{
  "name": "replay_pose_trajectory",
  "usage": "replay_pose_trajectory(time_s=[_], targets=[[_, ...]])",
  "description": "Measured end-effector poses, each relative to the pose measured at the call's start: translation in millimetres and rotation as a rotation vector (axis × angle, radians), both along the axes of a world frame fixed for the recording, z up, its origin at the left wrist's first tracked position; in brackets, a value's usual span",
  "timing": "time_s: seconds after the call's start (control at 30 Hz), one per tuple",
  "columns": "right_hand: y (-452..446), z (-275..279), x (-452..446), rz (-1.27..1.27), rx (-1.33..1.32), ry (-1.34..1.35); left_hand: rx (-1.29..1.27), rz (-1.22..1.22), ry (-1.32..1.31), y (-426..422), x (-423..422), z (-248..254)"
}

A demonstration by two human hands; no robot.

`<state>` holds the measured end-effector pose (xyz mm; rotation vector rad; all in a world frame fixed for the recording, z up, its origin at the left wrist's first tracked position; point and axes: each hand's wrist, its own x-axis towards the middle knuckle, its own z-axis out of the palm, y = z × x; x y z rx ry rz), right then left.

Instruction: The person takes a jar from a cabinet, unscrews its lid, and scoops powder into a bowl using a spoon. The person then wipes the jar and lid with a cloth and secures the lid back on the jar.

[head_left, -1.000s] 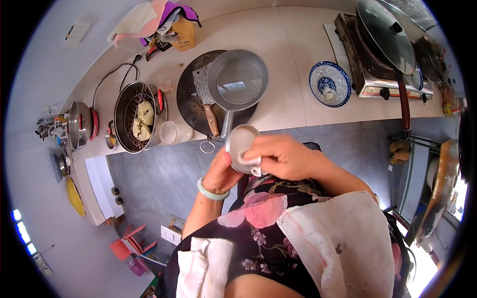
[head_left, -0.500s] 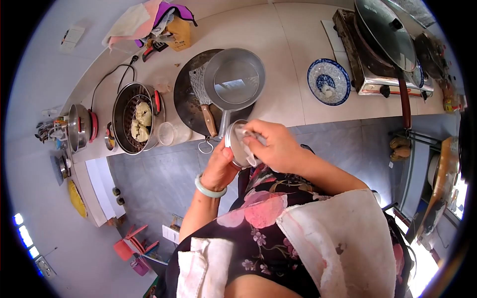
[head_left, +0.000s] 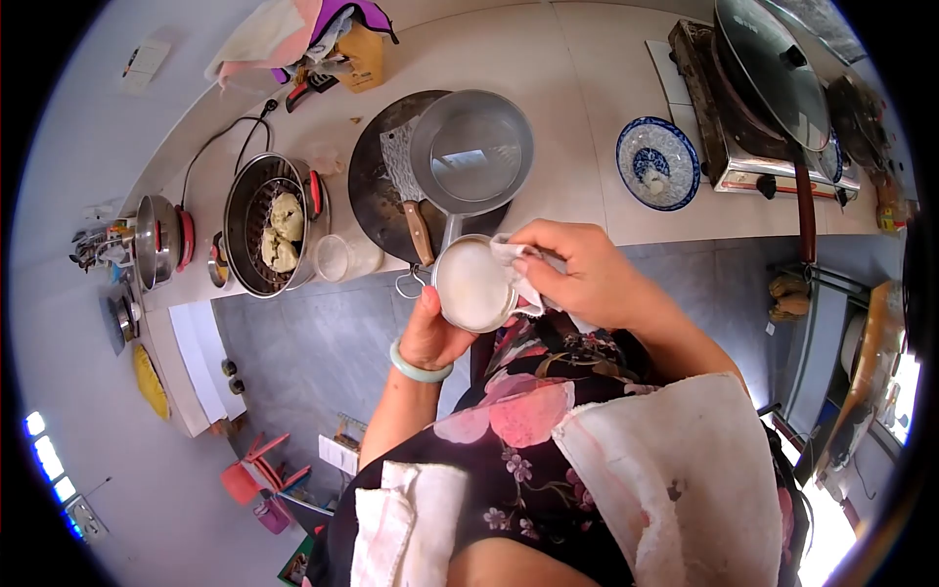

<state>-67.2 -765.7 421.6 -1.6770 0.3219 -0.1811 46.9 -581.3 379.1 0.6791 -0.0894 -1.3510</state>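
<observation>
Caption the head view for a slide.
Left hand holds a pale round vessel; right hand holds a white cloth at its rim.

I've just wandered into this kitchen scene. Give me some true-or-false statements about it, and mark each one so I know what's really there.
1. The left hand holds a round container. True.
2. The cleaver lies on the round dark board. True.
3. The right hand is gripping the cleaver. False: it holds a white cloth.
4. The blue-and-white bowl sits on top of the stove. False: it stands on the counter, beside the stove.
5. Two pale lumps lie inside the metal pot on the counter. True.
</observation>
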Motion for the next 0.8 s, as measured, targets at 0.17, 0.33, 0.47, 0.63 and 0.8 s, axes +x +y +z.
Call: replay_pose_trajectory(time_s=[0.17, 0.33, 0.47, 0.63, 0.8], targets=[[19, -21, 18, -0.079, -0.135, -0.094, 0.018, -0.05, -0.038, 0, -2, -7], [32, -22, 25, -0.059, 0.029, -0.136, 0.048, -0.02, -0.014, 3, -6, -10], [27, -22, 24, 0.194, 0.039, -0.249, 0.083, -0.042, -0.088, 12, -8, -12], [10, -15, 16, 0.556, -0.086, -0.158, 0.036, -0.015, 0.029, 12, -7, -9], [-3, 2, 6, 0.573, -0.543, -0.177, 0.037, -0.07, -0.065, 9, -1, -10]])
